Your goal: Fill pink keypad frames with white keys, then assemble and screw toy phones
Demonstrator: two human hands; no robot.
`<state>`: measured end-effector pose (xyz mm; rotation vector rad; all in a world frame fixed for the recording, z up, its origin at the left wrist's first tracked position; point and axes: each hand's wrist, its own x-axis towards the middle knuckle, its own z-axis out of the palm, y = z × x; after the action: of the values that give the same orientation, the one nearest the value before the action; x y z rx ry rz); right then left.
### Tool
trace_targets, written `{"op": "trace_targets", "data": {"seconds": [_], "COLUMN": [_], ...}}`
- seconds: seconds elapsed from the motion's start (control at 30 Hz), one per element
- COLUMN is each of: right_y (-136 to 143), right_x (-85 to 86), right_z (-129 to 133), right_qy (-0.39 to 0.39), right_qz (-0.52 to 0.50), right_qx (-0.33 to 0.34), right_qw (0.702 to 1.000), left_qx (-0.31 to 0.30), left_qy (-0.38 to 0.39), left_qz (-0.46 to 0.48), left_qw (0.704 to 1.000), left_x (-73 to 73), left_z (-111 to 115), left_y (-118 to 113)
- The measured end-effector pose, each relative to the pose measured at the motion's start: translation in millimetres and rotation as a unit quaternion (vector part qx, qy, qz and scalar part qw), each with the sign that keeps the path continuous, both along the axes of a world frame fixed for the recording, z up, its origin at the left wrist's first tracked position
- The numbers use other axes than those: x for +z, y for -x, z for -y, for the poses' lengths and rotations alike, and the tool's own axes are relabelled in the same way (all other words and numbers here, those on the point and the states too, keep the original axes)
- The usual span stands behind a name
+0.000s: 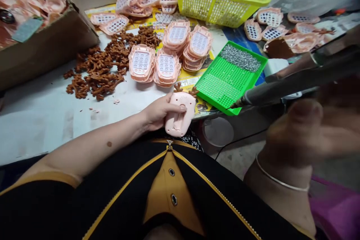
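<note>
My left hand (157,113) is closed around a pale pink toy phone casing (176,127), back side up, its thumb lying across the middle. Two brown antlers stick out of the casing's top end, and screw holes show near its corners. At the right, my right hand (303,131) is smeared by motion, with a thin bracelet on its wrist. Just above that hand, a dark electric screwdriver (281,84) slants across, its tip over the near edge of a green tray (213,84). Whether my right hand touches the screwdriver is unclear.
Silver screws (240,58) lie in the tray's far end. Behind my left hand are stacked pink keypad shells (167,65) and a heap of brown antlers (104,63). A yellow basket (216,7) stands at the back, a cardboard box (47,52) of pink parts at the left.
</note>
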<state>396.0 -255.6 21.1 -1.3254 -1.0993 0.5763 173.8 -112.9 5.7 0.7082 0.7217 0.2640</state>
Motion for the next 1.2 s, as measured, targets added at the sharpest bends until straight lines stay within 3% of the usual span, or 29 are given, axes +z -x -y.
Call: {"op": "trace_targets", "data": {"seconds": [0.1, 0.17, 0.23, 0.4, 0.6, 0.77, 0.9, 1.0, 1.2], "right_y": [-16, -20, -22, -25, -28, -26, -25, -23, -21], "right_x": [3.6, 5.0, 7.8, 16.0, 9.5, -1.2, -8.3, -11.4, -18.8], "right_z": [-26, -40, -48, -57, -69, -68, -69, -70, -70], "right_qy": [-0.078, -0.088, -0.109, -0.198, -0.166, -0.162, -0.208, -0.193, -0.17], "right_qz": [-0.001, -0.005, -0.013, -0.017, -0.023, -0.017, -0.039, -0.023, -0.035], "right_qx": [-0.017, 0.011, 0.039, 0.035, 0.099, 0.019, 0.075, 0.126, 0.092], "right_qw": [0.997, 0.996, 0.993, 0.979, 0.981, 0.986, 0.974, 0.973, 0.98], "left_qx": [-0.043, -0.036, -0.015, -0.004, -0.005, -0.012, -0.018, -0.025, -0.027], "left_qy": [0.011, 0.027, 0.049, 0.072, 0.055, 0.066, 0.07, 0.07, 0.071], "left_qz": [-0.008, -0.008, 0.002, 0.041, 0.017, -0.029, -0.034, -0.04, -0.052], "left_qw": [0.999, 0.999, 0.999, 0.997, 0.998, 0.997, 0.997, 0.996, 0.996], "left_x": [-9.2, -13.3, -15.8, -18.2, -17.5, -17.8, -18.4, -18.1, -15.4], "left_z": [1, 1, -1, -4, -7, -8, -8, -8, -10], "left_y": [-22, -28, -28, -23, -26, -28, -28, -29, -30]}}
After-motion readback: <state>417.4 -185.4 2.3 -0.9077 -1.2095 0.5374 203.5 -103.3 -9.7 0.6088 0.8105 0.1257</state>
